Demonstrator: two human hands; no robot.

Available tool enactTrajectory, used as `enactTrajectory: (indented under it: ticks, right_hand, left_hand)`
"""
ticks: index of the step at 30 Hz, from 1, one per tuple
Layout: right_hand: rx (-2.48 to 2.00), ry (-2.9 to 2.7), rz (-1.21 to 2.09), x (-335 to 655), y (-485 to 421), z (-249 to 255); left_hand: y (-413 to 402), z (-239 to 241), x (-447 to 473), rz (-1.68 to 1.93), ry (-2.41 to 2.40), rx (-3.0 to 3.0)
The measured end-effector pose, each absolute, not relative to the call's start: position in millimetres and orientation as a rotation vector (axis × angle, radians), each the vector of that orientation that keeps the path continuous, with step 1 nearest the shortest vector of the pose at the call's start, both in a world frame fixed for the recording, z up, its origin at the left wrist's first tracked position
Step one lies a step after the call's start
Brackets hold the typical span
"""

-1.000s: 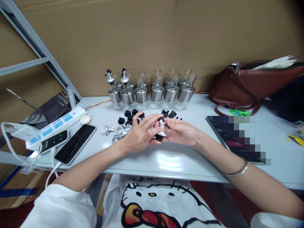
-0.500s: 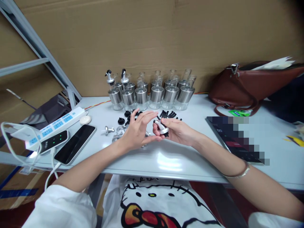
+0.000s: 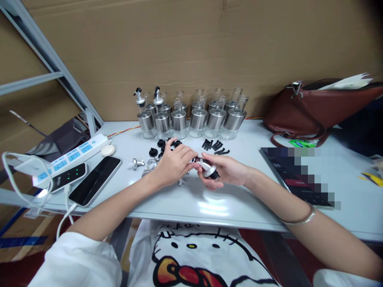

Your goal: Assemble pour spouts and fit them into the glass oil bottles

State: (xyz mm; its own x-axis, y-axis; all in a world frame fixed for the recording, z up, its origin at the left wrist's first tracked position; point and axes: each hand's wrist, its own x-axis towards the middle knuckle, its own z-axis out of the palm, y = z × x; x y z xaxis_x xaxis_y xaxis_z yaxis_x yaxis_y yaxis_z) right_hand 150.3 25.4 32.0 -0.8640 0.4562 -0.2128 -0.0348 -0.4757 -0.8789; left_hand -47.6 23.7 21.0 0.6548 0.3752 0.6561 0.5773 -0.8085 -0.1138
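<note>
A silver bottle pourer (image 3: pixel 208 168) with a black stopper lies tilted between my hands, above the table's front half. My right hand (image 3: pixel 223 169) is closed round it, the black stopper end pointing down and to the right. The thumb and fingers of my left hand (image 3: pixel 176 162) pinch the spout end, where a small black piece shows; my fingers partly hide it. Beside and partly behind my left hand lie more silver pourer tops (image 3: pixel 137 164) and several black stoppers (image 3: pixel 153 152). Small black strips (image 3: pixel 207 144) lie beyond my hands.
Several glass bottles with steel sleeves (image 3: pixel 198 118) stand in rows at the back; two carry pourers. At left are a power strip (image 3: pixel 72 156), a phone (image 3: pixel 95 181) and a white round case (image 3: pixel 108 150). A tablet (image 3: pixel 295 171) and brown bag (image 3: pixel 291 107) are at right.
My left hand has closed in on the pourer's spout end. The pourer has turned, its stopper now pointing more to the right, and my right hand has shifted slightly right.
</note>
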Motion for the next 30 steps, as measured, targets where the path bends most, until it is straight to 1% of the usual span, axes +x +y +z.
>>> enactTrajectory:
  ticks: [3,5,11,16,22,30]
  right_hand:
    - [-0.626,-1.422,2.449,150.2,26.8,30.4]
    - [-0.638,-1.444,2.43,148.9,27.0,29.3]
    - [-0.719,-1.403,2.145,140.7,23.1,27.0]
    - [-0.749,-1.298,2.119,142.0,25.2,31.9]
    - [-0.665,-1.179,2.007,155.4,33.3,43.4]
    - [-0.645,-1.182,1.947,151.5,26.8,45.3]
  left_hand:
    - [23.3,21.5,-46.8,-0.86,-0.774,-2.5]
    - [22.5,21.9,-46.3,-0.85,-0.774,-2.491]
    - [21.0,21.4,-45.3,-0.909,-0.89,-2.607]
    - [22.2,18.4,-47.3,-0.91,-1.013,-2.759]
    - [16.5,17.1,-44.2,-0.823,-0.904,-2.74]
    - [14.1,23.2,-45.0,-0.859,-0.911,-2.721]
